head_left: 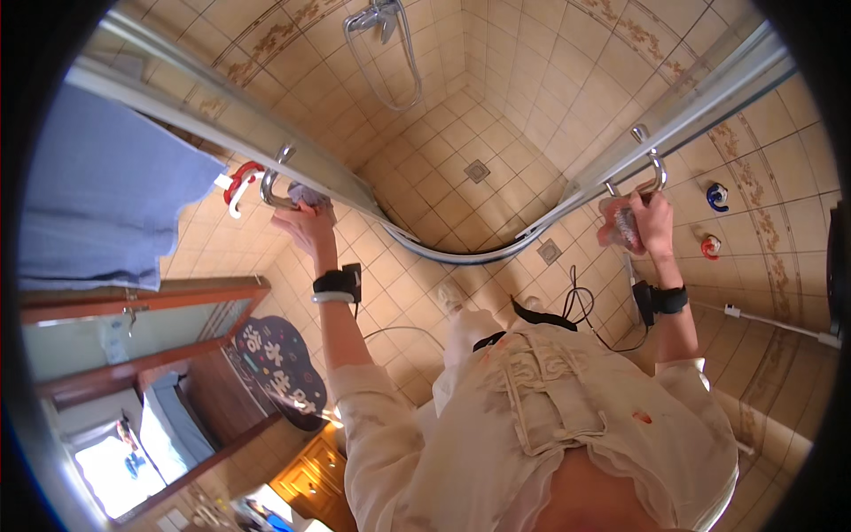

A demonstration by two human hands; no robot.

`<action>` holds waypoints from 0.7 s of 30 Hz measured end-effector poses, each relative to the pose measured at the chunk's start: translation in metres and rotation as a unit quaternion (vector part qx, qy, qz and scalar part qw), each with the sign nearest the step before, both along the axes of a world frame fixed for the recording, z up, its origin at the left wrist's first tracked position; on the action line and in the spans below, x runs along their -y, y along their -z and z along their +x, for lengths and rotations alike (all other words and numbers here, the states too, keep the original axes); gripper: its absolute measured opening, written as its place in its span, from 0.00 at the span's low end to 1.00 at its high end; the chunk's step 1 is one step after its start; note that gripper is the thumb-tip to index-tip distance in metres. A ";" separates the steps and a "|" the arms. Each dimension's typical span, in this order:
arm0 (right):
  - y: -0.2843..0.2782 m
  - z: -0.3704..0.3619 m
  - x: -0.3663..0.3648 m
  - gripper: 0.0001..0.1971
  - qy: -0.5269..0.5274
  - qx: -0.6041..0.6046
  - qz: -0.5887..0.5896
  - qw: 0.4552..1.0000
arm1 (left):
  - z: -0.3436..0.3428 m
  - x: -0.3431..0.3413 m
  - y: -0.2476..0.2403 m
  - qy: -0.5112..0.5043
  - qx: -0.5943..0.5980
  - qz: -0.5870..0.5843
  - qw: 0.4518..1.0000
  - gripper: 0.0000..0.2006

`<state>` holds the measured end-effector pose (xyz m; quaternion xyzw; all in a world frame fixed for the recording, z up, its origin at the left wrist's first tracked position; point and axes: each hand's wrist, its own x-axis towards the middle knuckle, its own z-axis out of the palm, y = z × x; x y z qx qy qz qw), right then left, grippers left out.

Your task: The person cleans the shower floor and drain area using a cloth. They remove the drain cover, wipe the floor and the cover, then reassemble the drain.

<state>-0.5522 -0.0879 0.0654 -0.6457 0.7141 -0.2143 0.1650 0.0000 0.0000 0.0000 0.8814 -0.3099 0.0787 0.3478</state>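
My left hand [308, 232] is closed at the lower end of the curved metal handle [269, 186] on the left shower door. A bunched grey cloth [308, 194] shows at its fingertips, against the door edge. On the other side, my right hand [654, 222] is closed just under the right door's metal handle [658, 170]. From its fingers hangs a pinkish-grey rag [613, 222] with a pale ridged patch. Whether either hand also grips its handle is hard to tell. The two sliding doors stand apart, with the tiled shower floor [443, 191] between them.
A curved sill [456, 257] borders the shower floor. A hand shower [383, 19] hangs at the back. At left are a blue towel [106, 186], a red hook [241, 182] and a dark patterned mat [282, 363]. A black cable [581, 297] runs near my right arm.
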 end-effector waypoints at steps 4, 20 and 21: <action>0.003 0.007 -0.008 0.20 0.070 0.000 -0.050 0.996 | 0.022 0.007 0.016 0.027 -0.026 0.032 0.999 0.44; 0.152 0.146 -0.054 0.20 0.120 0.577 0.308 0.747 | 0.056 0.029 0.011 0.075 0.057 -0.079 0.992 0.42; 0.166 0.151 -0.046 0.19 0.111 0.590 0.306 0.739 | 0.055 0.025 0.014 0.071 0.059 -0.082 0.992 0.43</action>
